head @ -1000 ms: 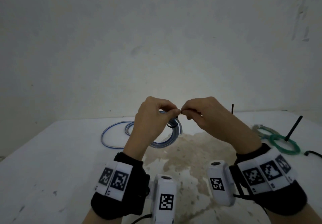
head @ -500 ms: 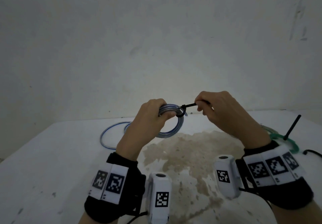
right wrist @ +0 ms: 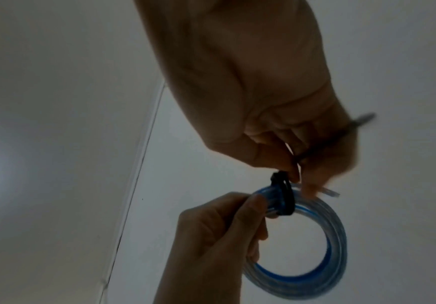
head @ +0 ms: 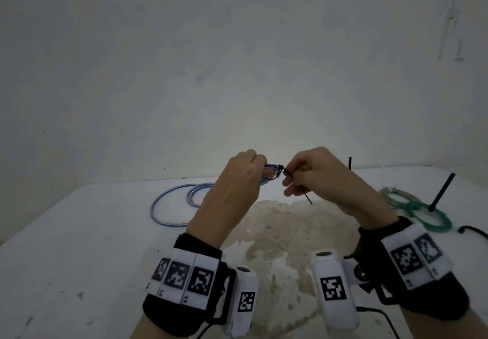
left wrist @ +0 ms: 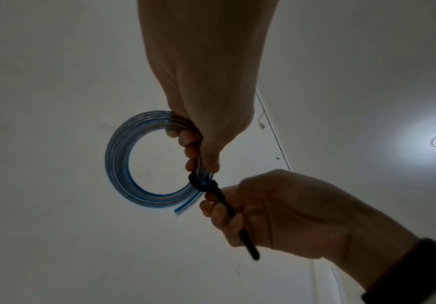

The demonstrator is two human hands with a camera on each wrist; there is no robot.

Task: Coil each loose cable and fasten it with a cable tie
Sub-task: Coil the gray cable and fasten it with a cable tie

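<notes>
While both hands are raised above the counter (head: 79,233), the scene reads as follows.
Coiled cable: a small round coil (left wrist: 123,164) of several clear turns with a blue stripe, held in the air between the two hands; one cut end pokes out from the ring just beside the tie.
Cable tie: a black cable tie (left wrist: 202,184) looped round the bundled turns, its head against the coil and its long tail running away through the right hand.
Left hand: the left hand (head: 237,180) has its fingers (left wrist: 190,152) and thumb curled round the coil, grasping it right next to the tie.
Right hand: the right hand (head: 314,177) pinches the tie's tail close to the head, fingers (left wrist: 219,214) curled over it; the tail's tip sticks out below them.
Beyond the left fingers: a loose blue cable (head: 169,204) lies in wide loops on the counter.
Right of the right fingers: a green coil (head: 422,212) lies on the counter with a black tie tail (head: 442,192) standing up from it.
</notes>
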